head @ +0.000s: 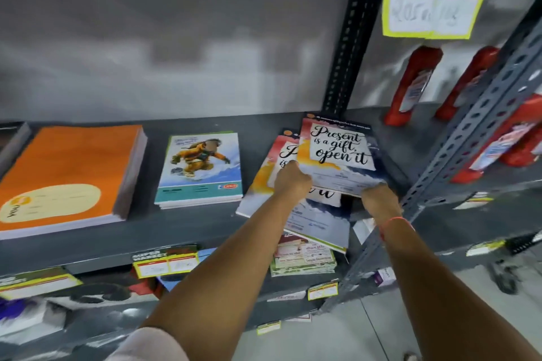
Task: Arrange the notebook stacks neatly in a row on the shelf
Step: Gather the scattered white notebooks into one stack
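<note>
both hands [337,189] grip the top notebook [340,155] on the shelf [205,228].

Shop aisle, grey metal shelving [187,231], yellow price tags [434,0], stacked notebooks [199,167]

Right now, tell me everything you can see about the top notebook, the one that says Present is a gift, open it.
The top notebook has a glossy cover in orange, white and dark blue with black script. It lies skewed on similar fanned notebooks, tilted, at the shelf's right end. The left hand grips its left edge; the right hand holds its lower right corner.
</note>
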`<state>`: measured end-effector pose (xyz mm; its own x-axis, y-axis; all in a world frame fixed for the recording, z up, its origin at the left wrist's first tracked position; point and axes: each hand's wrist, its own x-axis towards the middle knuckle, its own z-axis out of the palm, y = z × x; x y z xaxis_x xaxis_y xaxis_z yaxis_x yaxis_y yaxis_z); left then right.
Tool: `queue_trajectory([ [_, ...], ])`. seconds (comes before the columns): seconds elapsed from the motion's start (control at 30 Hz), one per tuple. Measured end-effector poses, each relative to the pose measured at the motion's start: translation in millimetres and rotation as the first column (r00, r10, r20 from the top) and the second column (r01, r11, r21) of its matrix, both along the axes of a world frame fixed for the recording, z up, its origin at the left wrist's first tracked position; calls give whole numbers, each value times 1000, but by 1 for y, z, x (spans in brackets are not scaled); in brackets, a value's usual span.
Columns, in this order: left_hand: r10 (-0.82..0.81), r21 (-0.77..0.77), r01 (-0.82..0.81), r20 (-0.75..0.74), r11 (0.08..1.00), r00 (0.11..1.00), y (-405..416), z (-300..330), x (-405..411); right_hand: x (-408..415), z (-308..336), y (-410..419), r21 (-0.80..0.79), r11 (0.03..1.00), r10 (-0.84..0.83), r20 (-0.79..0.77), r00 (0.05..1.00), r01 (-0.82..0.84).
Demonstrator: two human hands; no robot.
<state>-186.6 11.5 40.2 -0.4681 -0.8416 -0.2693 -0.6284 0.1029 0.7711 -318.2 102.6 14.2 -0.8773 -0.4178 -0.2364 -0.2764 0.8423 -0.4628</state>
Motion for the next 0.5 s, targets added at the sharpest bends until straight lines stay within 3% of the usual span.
queue_trajectory([
  [0.23,208,146,-207,3,967,978,-13,-2,-22,-18,-1,1,-49,996,-72,22,997,73],
  [0.5,304,133,-281,-224,951,926,-14,12,-8,-27,10,2,-304,935,-58,383,922,185],
])
